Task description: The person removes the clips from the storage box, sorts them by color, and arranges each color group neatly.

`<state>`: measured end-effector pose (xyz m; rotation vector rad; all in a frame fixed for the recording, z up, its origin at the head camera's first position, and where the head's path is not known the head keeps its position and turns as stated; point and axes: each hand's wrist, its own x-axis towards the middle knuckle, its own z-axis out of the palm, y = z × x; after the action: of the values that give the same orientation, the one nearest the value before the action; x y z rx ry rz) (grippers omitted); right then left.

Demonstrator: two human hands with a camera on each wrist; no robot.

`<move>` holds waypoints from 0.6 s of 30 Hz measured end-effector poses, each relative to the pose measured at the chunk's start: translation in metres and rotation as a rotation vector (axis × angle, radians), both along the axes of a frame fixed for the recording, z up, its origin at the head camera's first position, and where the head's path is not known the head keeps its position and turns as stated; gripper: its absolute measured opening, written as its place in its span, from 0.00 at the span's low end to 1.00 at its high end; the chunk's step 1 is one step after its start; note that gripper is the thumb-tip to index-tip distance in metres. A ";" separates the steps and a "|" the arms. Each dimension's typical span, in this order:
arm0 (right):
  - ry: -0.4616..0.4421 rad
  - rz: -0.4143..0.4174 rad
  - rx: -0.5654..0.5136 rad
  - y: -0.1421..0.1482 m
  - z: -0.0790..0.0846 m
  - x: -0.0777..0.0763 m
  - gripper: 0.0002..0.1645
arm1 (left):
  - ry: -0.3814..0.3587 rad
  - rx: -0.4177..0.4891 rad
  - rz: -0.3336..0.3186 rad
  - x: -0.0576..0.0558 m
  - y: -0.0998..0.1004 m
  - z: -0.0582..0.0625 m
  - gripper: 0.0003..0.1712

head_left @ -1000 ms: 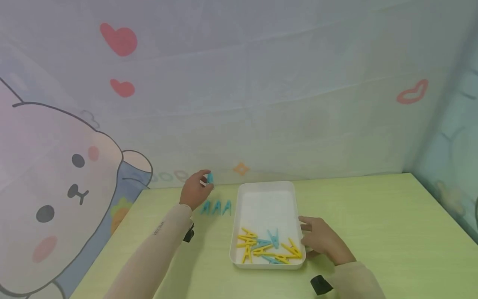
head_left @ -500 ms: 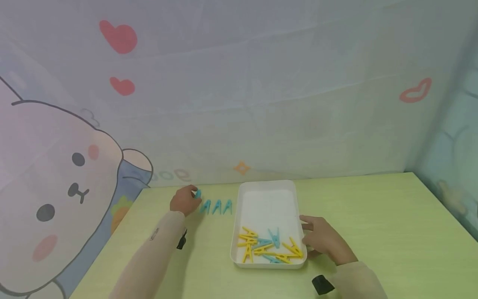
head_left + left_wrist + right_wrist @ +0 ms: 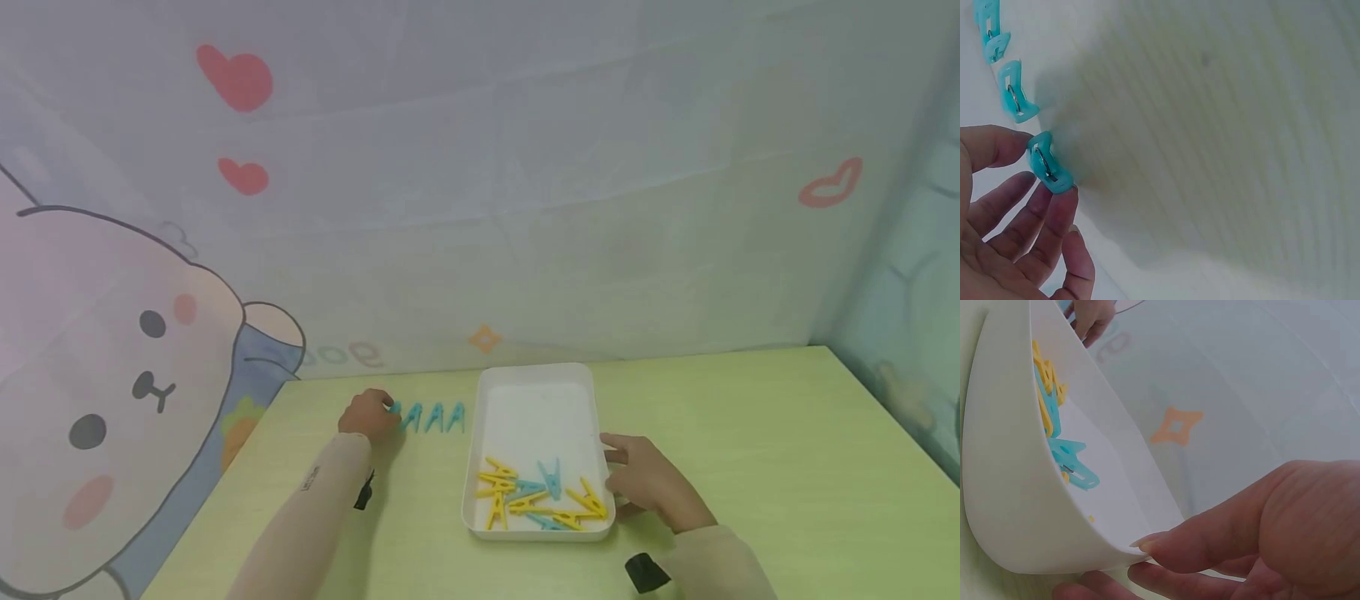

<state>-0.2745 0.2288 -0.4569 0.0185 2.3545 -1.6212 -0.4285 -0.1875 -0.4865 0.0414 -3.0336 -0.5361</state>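
Between thumb and fingertips, my left hand [image 3: 370,417] pinches a blue clothespin [image 3: 1047,164], low at the table's back left. To its right several blue clothespins [image 3: 437,417] stand in a row, handle ends up and legs down. My right hand [image 3: 651,482] grips the right rim of a white tray [image 3: 536,408], thumb on the edge and fingers against the outside, as the right wrist view shows. Yellow clothespins [image 3: 497,508] and blue clothespins [image 3: 1072,464] lie loosely mixed in the tray's near end. The fingers partly cover the held clothespin in the head view.
The light green table [image 3: 750,433] ends at the back against a hanging cloth [image 3: 562,208] printed with hearts and a cartoon animal. Table surface extends to the right of the tray and in front of the row.
My left hand has come down and leftward with the blue clothespin, bringing it to the left end of the row. The right hand and the tray have stayed put.
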 end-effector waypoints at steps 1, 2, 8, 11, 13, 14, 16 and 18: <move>0.001 0.001 0.001 0.000 0.000 0.000 0.45 | -0.002 -0.001 0.002 0.000 0.000 0.000 0.21; 0.003 0.003 0.003 0.000 -0.001 0.000 0.45 | -0.003 -0.002 0.003 0.000 0.000 0.000 0.22; 0.006 0.002 0.005 0.000 -0.002 0.000 0.45 | -0.026 0.002 -0.009 0.002 -0.001 0.000 0.23; 0.006 0.004 0.000 0.000 -0.002 0.001 0.46 | -0.033 0.016 -0.002 0.005 -0.001 0.003 0.26; 0.007 0.003 -0.001 -0.001 -0.002 0.001 0.46 | -0.017 0.031 -0.002 0.006 0.000 0.007 0.27; 0.006 0.002 -0.001 -0.001 -0.002 0.000 0.46 | 0.001 0.040 -0.006 0.007 0.002 0.010 0.28; 0.008 0.000 0.003 -0.001 -0.001 0.000 0.45 | 0.046 0.054 -0.029 0.008 0.006 0.017 0.28; 0.007 -0.003 0.003 -0.001 -0.001 0.000 0.45 | 0.098 0.047 -0.077 0.009 0.013 0.024 0.29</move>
<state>-0.2740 0.2283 -0.4583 0.0160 2.3635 -1.6217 -0.4197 -0.1749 -0.4630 -0.0964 -2.9367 -0.5965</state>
